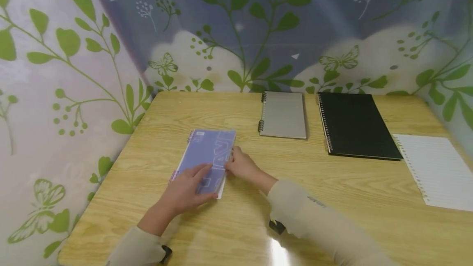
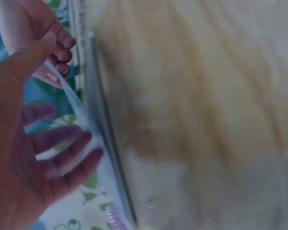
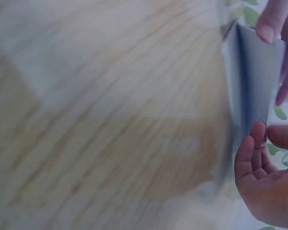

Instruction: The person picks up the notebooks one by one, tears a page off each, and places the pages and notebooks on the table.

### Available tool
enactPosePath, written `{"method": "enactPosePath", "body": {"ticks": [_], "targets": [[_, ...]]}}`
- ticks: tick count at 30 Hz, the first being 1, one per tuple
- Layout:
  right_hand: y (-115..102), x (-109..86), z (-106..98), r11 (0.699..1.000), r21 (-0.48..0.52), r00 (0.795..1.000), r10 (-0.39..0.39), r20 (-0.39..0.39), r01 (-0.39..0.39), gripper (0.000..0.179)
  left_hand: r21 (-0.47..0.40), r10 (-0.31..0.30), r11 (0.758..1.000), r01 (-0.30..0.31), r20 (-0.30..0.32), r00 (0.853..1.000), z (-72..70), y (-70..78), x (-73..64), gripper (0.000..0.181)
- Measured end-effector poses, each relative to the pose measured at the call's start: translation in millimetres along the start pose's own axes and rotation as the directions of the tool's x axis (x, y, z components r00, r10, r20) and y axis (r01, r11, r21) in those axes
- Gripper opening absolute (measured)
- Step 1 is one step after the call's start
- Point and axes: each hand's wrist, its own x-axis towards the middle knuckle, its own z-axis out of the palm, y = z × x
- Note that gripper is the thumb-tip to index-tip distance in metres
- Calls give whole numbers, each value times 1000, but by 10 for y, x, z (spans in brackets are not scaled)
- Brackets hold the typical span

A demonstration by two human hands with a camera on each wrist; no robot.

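A purple spiral notebook (image 1: 205, 151) lies on the left part of the table, its cover lifted somewhat along the right edge. My left hand (image 1: 186, 190) lays its fingers over the lower cover, and its thumb hooks the edge near the bottom corner. In the right wrist view that left thumb (image 3: 266, 31) overlaps the pale inner side. At the middle of the same edge, my right hand (image 1: 244, 165) pinches the cover between thumb and fingers, seen closer in the right wrist view, where the right hand (image 3: 269, 182) is below the left. The left wrist view is blurred.
A grey spiral notebook (image 1: 283, 115) lies near the table's back edge. To its right is a larger black spiral notebook (image 1: 358, 126), then a loose lined sheet (image 1: 437, 171). Patterned walls border the wooden table (image 1: 295, 163) at the back and sides.
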Motion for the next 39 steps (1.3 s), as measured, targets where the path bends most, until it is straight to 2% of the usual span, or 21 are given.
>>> {"method": "enactPosePath", "body": {"ticks": [3,7,11,14,18,21,24,26,28,31,35,39], "targets": [[50,18,22,997,-81,1000,0,-9,-1,69,65,-76,995,71,75,994,30,5,20,86],[95,46,42,971,-240,1000,-26,-15,21,63,112,-91,990,81,87,992,59,-25,62,85],[102,41,66,892,-442,993,-114,-9,98,47,102,-102,991,91,103,989,102,-49,85,84],[102,27,73,832,-538,988,-156,7,135,43,86,-129,989,119,124,984,136,-57,99,87],[105,30,46,812,-565,988,-153,33,144,46,82,-163,985,151,168,972,131,-48,131,89],[116,36,-2,832,-535,989,-139,55,147,47,77,-173,984,161,203,964,85,-32,175,88],[140,19,-111,896,-423,991,-116,66,133,47,69,-169,985,157,235,957,28,-39,249,86],[171,-4,-226,943,-318,995,-90,39,98,46,68,-166,986,154,249,954,-3,-75,307,85],[216,-29,-385,968,-242,997,-73,-11,68,44,60,-170,985,160,259,951,-31,-136,360,84],[343,-44,-670,974,-224,989,-68,-129,38,41,43,-188,982,183,264,946,-77,-260,410,83],[578,-52,-1071,963,-265,960,-29,-277,-47,41,24,-211,977,213,272,939,-132,-419,422,82],[778,-77,-1376,959,-238,935,61,-349,-151,48,14,-217,975,224,304,928,-173,-474,441,87]]}}
